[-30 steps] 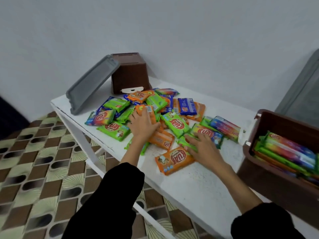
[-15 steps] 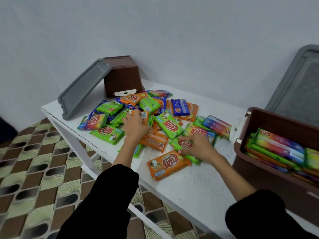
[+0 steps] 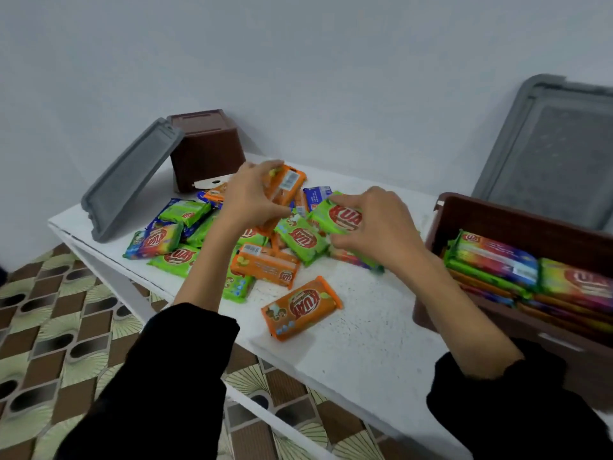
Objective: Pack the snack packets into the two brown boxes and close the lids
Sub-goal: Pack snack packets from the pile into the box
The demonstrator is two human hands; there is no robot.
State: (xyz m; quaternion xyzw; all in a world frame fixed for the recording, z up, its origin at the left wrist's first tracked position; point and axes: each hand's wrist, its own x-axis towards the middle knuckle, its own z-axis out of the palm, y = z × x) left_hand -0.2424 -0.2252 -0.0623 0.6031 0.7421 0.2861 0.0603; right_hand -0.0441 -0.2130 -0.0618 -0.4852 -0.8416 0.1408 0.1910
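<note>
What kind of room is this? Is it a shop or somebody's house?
Probably a plain room in a home, though I can't be sure. There's a white folding table against a bare wall, and a patterned tiled floor. No shelves, counter or price signs show, only snack packets and brown boxes.

The person wore a black long-sleeved garment. The left sleeve [image 3: 159, 386] was loose and wide, of plain dark cloth with no print or marking, and its cuff ended partway along the forearm, leaving the wrist bare. The right sleeve [image 3: 517, 413] was the same black cloth, bunched in soft folds at its cuff. The left hand [image 3: 250, 197] and right hand [image 3: 381, 227] were bare, without gloves.
</note>
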